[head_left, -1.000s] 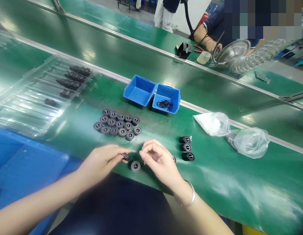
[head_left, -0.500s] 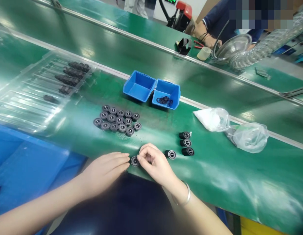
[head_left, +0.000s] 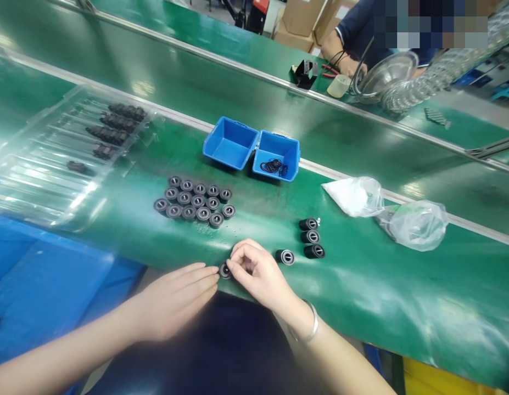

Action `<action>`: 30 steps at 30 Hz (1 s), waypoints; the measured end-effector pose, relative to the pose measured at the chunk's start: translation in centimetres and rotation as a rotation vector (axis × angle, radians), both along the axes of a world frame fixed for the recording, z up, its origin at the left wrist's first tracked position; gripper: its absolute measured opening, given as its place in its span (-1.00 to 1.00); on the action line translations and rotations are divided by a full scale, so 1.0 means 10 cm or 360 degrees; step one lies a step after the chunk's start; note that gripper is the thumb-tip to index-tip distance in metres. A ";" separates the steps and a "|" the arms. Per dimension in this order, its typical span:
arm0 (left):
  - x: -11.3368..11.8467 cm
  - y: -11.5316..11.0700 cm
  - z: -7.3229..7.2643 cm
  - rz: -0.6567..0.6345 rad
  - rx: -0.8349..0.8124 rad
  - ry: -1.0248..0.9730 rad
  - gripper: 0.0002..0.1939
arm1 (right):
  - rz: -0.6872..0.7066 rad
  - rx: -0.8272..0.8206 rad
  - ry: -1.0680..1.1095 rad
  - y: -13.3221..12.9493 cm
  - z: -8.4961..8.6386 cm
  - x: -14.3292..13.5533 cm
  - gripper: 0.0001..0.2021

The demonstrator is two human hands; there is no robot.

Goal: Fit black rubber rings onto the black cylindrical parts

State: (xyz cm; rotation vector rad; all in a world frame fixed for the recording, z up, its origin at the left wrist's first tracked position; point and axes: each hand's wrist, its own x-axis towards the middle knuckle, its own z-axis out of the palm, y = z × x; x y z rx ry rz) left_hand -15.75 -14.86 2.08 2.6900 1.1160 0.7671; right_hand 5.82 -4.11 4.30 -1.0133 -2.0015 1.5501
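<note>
A small black round part (head_left: 225, 270) with a ringed top stands at the near edge of the green bench. My left hand (head_left: 178, 296) lies with fingers stretched out, its fingertips against the part's left side. From the right, my right hand (head_left: 256, 274) pinches thumb and forefinger at the part's rim; anything small between those fingertips is hidden. Just beyond it is another black part (head_left: 285, 257) with a slotted top. Three more black parts (head_left: 310, 237) form a short column farther right. Several like them stand in rows (head_left: 192, 200) beyond my left hand.
Two blue bins (head_left: 230, 144) sit at the back, the right one holding black rings (head_left: 274, 166). A clear tray (head_left: 40, 164) with dark pieces lies left. Plastic bags (head_left: 419, 225) rest at right. Across the bench are a person's arm (head_left: 334, 46) and a clear hose (head_left: 435, 79).
The view has shifted slightly. Both hands stay at the same black part, with the left fingertips a little closer against it and the right hand still pinching at its rim.
</note>
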 end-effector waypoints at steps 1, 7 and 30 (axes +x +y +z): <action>0.02 0.01 0.02 -0.0011 0.0022 0.0007 -0.59 | 0.0000 -0.0001 0.0000 0.00 0.00 0.00 -0.85; 0.09 0.11 0.17 -0.0090 0.0094 0.0178 -0.64 | -0.0037 -0.0119 -0.0005 -0.01 -0.03 0.02 -0.82; 0.06 0.14 0.15 0.0051 -0.0009 0.0201 -0.70 | -0.0278 -0.1294 0.0543 -0.03 -0.07 -0.15 -0.76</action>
